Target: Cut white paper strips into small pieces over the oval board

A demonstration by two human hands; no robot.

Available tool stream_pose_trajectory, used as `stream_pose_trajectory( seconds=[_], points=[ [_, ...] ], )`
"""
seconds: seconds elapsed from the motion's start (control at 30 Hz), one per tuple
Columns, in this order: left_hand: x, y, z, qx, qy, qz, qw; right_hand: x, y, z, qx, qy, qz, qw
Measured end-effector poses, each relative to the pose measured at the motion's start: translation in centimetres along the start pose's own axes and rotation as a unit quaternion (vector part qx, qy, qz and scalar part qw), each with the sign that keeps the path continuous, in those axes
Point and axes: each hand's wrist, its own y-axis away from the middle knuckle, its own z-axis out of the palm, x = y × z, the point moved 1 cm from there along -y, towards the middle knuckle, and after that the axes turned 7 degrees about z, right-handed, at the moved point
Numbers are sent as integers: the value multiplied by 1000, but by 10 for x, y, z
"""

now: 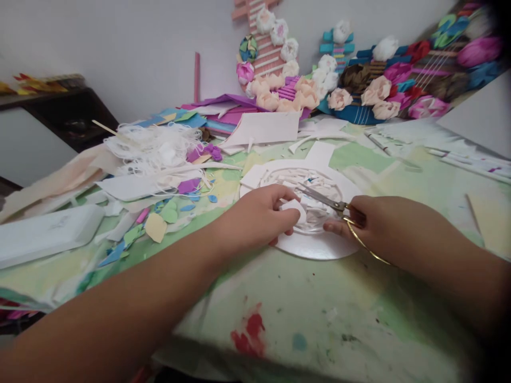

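My right hand [367,218] is closed around the gold handles of a pair of scissors [325,199]. Their metal blades point left, slightly parted, over a white cutout board [319,247]. My left hand [275,213] pinches a small white paper piece [294,210] between thumb and fingers, close to the blades but apart from them. Beneath both hands lies the board, a rounded shape with a short neck at the back. Many white paper scraps [319,180] fill its round middle. The left hand hides part of the board's left side.
A heap of white string [155,146] and coloured paper scraps [167,213] lie to the left, beside a white foam block [51,229]. Along the wall stand decorated paper-flower crafts [275,58]. A pen [377,143] and white sticks [471,165] rest at the right.
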Motion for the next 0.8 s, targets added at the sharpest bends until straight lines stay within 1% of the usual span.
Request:
stream_pose_trajectory(
  seconds=[0.1, 0.17, 0.27, 0.3, 0.37, 0.47, 0.53, 0.67, 0.8],
  points=[
    [-3, -2, 0, 23, 54, -3, 998, 2, 0, -6, 25, -45, 17, 999],
    [-4, -3, 3, 26, 98, -3, 995, 1, 2, -11, 34, -112, 24, 993],
    [-1, -3, 8, 12, 186, 7, 982, -3, 7, -14, 0, -243, -1, 970],
    [1, -3, 9, 13, 214, 15, 977, -4, 8, -14, -11, -265, -16, 964],
    [3, -3, 11, 27, 258, 31, 965, -6, 11, -12, -6, -248, -36, 968],
    [6, -2, 12, 54, 298, 51, 952, -9, 12, -8, 24, -181, -41, 982],
    [5, -2, 13, 63, 313, 63, 946, -11, 13, -7, 34, -164, -43, 985],
    [0, -1, 15, 66, 326, 71, 940, -18, 17, -8, 27, -176, -58, 982],
    [-3, -1, 15, 96, 354, 80, 927, -22, 21, -10, 15, -196, -71, 978]
  ],
)
